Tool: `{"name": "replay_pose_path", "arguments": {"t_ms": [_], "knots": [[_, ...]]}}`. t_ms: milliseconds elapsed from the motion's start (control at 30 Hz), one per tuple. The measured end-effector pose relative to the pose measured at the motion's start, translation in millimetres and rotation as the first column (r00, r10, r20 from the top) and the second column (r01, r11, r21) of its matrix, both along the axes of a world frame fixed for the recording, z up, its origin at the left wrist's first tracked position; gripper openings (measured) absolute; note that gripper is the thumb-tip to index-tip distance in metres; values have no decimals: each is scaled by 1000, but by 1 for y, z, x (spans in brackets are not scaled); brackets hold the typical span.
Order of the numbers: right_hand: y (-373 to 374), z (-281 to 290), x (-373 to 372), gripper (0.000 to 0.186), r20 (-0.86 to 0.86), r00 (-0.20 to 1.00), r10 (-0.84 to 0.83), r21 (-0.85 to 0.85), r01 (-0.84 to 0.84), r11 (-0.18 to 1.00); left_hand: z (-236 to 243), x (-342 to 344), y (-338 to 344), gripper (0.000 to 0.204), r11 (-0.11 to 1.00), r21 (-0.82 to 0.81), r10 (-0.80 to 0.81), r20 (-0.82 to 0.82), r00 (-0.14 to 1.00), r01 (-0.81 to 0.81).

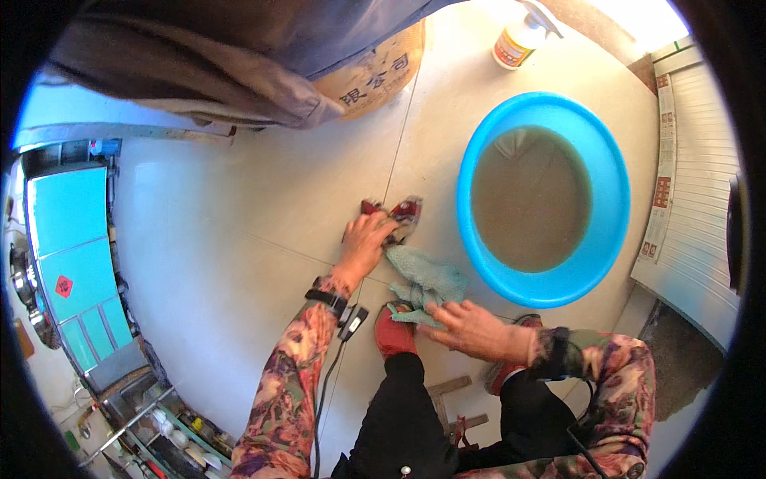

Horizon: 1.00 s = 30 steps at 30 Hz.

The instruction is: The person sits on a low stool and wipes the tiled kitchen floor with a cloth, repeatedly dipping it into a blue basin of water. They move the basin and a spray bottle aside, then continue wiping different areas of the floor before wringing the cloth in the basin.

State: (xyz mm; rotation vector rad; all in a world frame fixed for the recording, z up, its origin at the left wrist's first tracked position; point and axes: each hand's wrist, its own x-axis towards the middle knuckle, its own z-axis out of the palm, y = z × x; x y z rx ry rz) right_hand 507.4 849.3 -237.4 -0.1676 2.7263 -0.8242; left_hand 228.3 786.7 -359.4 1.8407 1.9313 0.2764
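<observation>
My left hand [367, 246] is closed over a dark red and grey glossy object [407, 211] low over the tiled floor. Its two red ends stick out past my fingers, but its kind is hard to make out. A pale green cloth [428, 271] hangs crumpled between my hands, its upper end close beside the glossy object. With fingers bent, my right hand [472, 329] grips the lower end of the cloth, slightly smeared by motion, above my red shoe [394, 334].
Right of my hands stands a blue basin [546, 297] of murky brown water. Beyond it is a white pump bottle [519, 40]. A sack [373, 80] under dark fabric [199, 56] lies at the far side. Turquoise cabinets [72, 215] line the left; a white ribbed panel [702, 199] the right.
</observation>
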Motion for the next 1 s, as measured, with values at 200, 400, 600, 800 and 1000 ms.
{"name": "replay_pose_path", "arguments": {"t_ms": [200, 400, 600, 800, 1000], "knots": [[-51, -98, 8, 52, -127, 974, -187, 361, 221, 906, 40, -52, -121, 50, 958, -259, 91, -131, 987, -123], [-44, -138, 6, 29, -241, 957, -161, 302, 232, 925, 116, -63, -150, 50, 736, 103, 647, 180, 740, -669], [-41, -126, 5, 25, -180, 963, -203, 289, 249, 924, 97, -56, -49, 52, 784, 223, 499, 327, 802, -579], [-39, -108, 10, 32, -158, 944, -290, 279, 325, 904, 55, -33, 80, 52, 873, 377, 255, 188, 948, -310], [-34, -94, 0, 41, -130, 972, -193, 350, 228, 909, 35, -12, 177, 54, 855, 434, 219, 196, 956, -284]]}}
